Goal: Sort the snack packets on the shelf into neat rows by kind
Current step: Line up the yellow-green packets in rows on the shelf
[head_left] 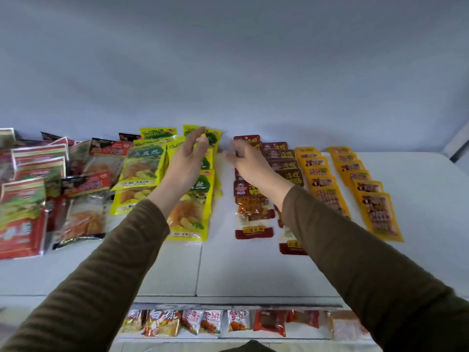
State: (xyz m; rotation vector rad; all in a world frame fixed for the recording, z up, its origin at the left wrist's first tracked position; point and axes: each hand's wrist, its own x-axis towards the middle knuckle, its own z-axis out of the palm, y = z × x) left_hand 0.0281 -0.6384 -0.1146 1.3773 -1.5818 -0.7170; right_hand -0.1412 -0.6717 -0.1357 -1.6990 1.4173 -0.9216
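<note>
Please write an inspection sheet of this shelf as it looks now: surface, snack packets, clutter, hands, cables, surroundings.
Surface: white shelf, front part bare.
Job's things: yellow packets in overlapping rows; dark red packets in two rows; orange packets in two neat rows.
Clutter: red and black packets at left lie mixed and unsorted.
Hands: left hand open above the yellow packets; right hand over the dark red rows, fingers loosely bent, grip unclear.
Cables: nothing seen.
Surroundings: plain wall behind; lower shelf holds more snacks.

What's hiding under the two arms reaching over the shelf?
Under the left hand lies a row of yellow potato-shred packets; under the right hand lie dark red packets. The sleeves cover parts of both rows, so those packets cannot be counted.
</note>
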